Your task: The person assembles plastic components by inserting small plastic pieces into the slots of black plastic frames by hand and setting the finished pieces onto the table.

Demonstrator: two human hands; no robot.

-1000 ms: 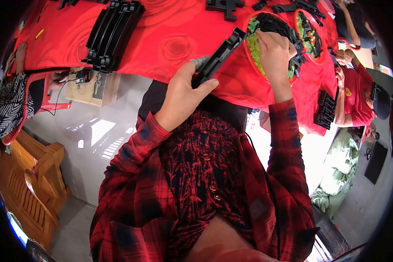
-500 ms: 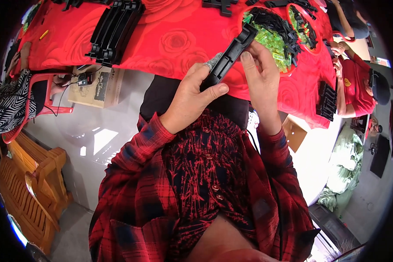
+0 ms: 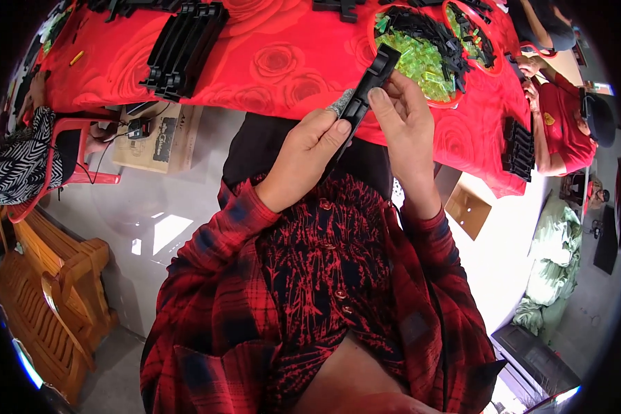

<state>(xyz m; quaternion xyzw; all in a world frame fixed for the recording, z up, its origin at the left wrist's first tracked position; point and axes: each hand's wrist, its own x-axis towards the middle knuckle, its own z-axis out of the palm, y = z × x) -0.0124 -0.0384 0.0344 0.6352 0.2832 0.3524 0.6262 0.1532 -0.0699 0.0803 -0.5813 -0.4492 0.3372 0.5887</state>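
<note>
A long black plastic part point(image 3: 379, 67) with slots and raised edges is held at a slant above the near edge of the table. My left hand point(image 3: 302, 157) is closed round its lower half, the thumb pressed on the top face. Fingers of my right hand point(image 3: 408, 132) grip its upper end from the right, thumb against the side. Some grey fuzzy material point(image 3: 341, 102) sticks out beside the part, above my left fingers; its kind is unclear. Just beyond my right hand is a red-rimmed basket point(image 3: 450, 104) with yellow-green translucent pieces point(image 3: 421, 69) and black strips point(image 3: 448, 48).
Stacked long black parts point(image 3: 186, 52) lie on the red rose-patterned tablecloth point(image 3: 272, 62). A second basket point(image 3: 495, 69) and more black parts point(image 3: 517, 148) are at the right. Co-workers sit at both sides. A cardboard box point(image 3: 152, 141) and wooden chair point(image 3: 55, 297) stand on the left.
The black part has shifted slightly left and down, and stands steeper. My left thumb has slid up along it. My right hand has moved a little left with it.
</note>
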